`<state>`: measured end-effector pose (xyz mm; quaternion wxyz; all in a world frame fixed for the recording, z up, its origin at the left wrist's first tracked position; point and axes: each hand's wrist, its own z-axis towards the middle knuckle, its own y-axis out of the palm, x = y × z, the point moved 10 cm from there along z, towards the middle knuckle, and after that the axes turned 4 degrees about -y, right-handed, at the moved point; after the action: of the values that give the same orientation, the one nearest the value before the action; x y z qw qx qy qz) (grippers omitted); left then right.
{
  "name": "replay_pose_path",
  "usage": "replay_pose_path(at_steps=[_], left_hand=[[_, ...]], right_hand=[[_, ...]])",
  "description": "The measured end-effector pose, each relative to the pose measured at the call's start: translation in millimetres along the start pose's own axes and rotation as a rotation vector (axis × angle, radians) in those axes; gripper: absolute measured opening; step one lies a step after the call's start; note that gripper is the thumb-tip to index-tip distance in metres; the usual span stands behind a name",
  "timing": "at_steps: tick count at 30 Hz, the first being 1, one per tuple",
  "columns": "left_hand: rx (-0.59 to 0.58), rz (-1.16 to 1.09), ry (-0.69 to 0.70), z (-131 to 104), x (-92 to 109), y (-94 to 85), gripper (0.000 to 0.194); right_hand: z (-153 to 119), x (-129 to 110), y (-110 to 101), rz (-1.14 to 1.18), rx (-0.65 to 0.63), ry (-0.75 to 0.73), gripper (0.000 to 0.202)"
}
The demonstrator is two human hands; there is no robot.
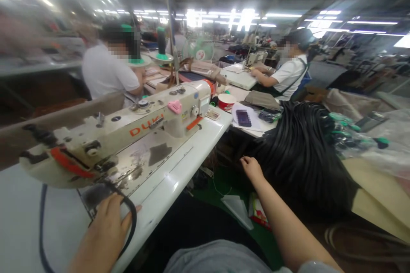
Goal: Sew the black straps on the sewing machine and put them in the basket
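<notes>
My left hand [104,230] is on the white table of a sewing machine [160,115], close to the needle area, with its fingers closed on a black strap [133,213]. The strap curves from under the machine head around the hand, and another length hangs over the table at far left. My right hand [251,167] is raised over the gap beside the table, left of a big bundle of black straps [297,158]. Its thumb and fingertips are pinched together; whatever is between them is too small to make out.
Behind the machine, a side table holds a red and white tub [226,101], a phone [243,118] on paper and folded grey cloth [262,99]. Thread cones [162,45] stand further back. Two co-workers in white shirts sit ahead. A red box [259,211] lies on the green floor.
</notes>
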<state>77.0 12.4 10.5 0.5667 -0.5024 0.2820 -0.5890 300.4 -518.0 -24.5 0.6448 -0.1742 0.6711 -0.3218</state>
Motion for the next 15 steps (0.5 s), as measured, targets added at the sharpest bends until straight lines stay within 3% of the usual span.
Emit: replay_pose_path(at_steps=[4, 8, 11, 15], left_hand=[[0.0, 0.033, 0.035, -1, 10, -6.5, 0.047], [0.021, 0.079, 0.025, -3, 17, -11.4, 0.048], [0.043, 0.071, 0.049, -4, 25, -16.3, 0.049], [0.055, 0.037, 0.05, -3, 28, -21.0, 0.044]], right_hand=[[21, 39, -30, -0.054, 0.104, 0.177, 0.016], [42, 65, -25, -0.019, 0.106, 0.316, 0.026], [56, 73, -22, 0.03, 0.17, 0.34, 0.03], [68, 78, -32, 0.066, 0.304, 0.297, 0.03]])
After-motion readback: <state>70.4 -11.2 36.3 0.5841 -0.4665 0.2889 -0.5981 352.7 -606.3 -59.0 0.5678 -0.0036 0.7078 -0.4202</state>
